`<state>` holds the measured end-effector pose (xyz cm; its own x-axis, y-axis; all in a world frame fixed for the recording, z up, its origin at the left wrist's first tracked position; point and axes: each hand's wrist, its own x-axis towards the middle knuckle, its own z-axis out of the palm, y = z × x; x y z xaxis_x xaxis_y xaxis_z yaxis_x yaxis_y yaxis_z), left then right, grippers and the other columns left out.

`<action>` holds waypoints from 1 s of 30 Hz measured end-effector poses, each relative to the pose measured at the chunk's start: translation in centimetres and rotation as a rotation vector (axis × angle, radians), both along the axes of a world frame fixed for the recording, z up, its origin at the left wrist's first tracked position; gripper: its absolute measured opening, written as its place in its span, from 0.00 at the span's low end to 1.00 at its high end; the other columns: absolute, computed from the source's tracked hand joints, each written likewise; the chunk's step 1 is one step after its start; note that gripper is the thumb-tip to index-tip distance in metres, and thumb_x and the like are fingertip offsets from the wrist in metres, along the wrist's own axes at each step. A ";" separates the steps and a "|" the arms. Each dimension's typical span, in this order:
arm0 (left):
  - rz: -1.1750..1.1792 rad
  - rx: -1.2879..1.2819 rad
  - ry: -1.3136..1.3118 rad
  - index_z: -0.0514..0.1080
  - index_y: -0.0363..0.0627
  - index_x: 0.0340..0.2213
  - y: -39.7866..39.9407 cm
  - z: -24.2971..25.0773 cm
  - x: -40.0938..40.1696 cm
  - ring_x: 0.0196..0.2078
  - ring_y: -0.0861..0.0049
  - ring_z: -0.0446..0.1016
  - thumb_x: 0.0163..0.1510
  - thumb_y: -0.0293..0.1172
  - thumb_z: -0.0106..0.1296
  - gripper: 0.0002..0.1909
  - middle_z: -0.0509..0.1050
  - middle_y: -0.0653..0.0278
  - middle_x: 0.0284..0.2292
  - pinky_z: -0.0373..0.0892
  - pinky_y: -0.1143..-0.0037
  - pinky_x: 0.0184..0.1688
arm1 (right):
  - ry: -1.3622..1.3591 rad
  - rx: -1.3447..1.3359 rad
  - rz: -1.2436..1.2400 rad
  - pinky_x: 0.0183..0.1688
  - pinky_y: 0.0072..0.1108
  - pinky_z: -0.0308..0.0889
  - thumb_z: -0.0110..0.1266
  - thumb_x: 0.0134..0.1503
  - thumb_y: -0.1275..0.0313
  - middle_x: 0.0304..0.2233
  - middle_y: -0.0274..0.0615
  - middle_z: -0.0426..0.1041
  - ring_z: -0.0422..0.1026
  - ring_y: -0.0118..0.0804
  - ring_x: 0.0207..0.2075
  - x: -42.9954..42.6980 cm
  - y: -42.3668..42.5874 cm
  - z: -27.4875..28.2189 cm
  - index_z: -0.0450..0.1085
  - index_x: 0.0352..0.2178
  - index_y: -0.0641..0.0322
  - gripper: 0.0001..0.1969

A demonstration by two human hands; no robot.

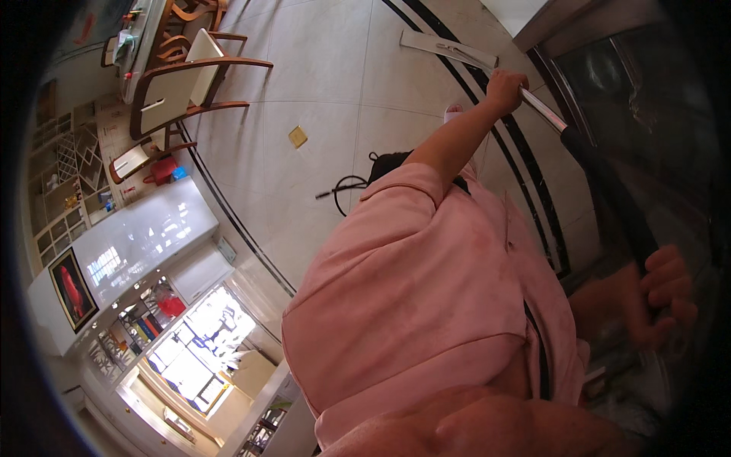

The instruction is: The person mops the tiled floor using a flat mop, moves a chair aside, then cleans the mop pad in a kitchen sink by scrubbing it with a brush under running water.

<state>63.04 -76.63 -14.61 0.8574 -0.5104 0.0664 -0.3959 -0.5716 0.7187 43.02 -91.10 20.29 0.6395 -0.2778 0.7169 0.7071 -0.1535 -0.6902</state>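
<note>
A flat mop head (420, 44), pale and rectangular, lies on the tiled floor near the top, across the dark border stripes. Its metal pole (542, 108) runs down to the right and has a long black grip section (611, 188). My left hand (505, 91) is closed round the pole a short way above the head. Lower at the right, in dim light, my right hand (668, 297) is curled round the black grip near its upper end. A black bag or pouch (389, 164) with a looped black cable (337, 188) shows beside my pink shirt.
Wooden chairs with cream backs (165, 97) stand by a table (140, 51) at upper left. A glossy white cabinet (148, 240) and lattice shelves (68, 154) line the left. A dark glass-like panel (599, 74) is close on the right. My foot (454, 109) is near the mop head.
</note>
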 end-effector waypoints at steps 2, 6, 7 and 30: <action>-0.003 -0.011 0.011 0.73 0.52 0.23 -0.7 0.1 2.1 0.31 0.63 0.71 0.38 0.25 0.54 0.07 0.73 0.61 0.25 0.64 0.68 0.38 | 0.041 -0.017 -0.024 0.25 0.23 0.51 0.38 0.52 0.60 0.16 0.29 0.53 0.52 0.25 0.17 2.7 0.5 1.5 0.60 0.28 0.50 0.09; 0.010 -0.062 0.024 0.72 0.50 0.26 2.7 0.4 6.4 0.28 0.61 0.72 0.38 0.27 0.55 0.09 0.73 0.58 0.23 0.67 0.67 0.32 | 0.041 -0.060 -0.243 0.22 0.23 0.52 0.43 0.49 0.60 0.12 0.32 0.51 0.51 0.28 0.14 9.4 0.4 1.4 0.57 0.19 0.51 0.11; -0.003 -0.103 0.026 0.72 0.50 0.25 2.2 1.2 6.5 0.27 0.61 0.71 0.37 0.29 0.57 0.08 0.72 0.59 0.22 0.67 0.68 0.32 | 0.035 -0.061 -0.236 0.22 0.23 0.52 0.43 0.49 0.60 0.12 0.32 0.51 0.51 0.28 0.14 10.8 0.9 2.2 0.57 0.19 0.51 0.11; 0.417 -0.077 0.196 0.71 0.44 0.27 19.4 4.1 1.4 0.31 0.65 0.73 0.34 0.18 0.52 0.13 0.73 0.60 0.22 0.67 0.70 0.32 | 0.251 0.104 1.628 0.24 0.23 0.68 0.62 0.44 0.64 0.18 0.36 0.70 0.71 0.33 0.20 32.9 5.8 -0.7 0.65 0.22 0.58 0.13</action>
<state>64.39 -57.23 -10.52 0.9885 -0.1194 -0.0930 0.0037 -0.5953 0.8035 75.91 -85.31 19.54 0.3789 0.7215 0.5796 -0.0550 0.6427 -0.7641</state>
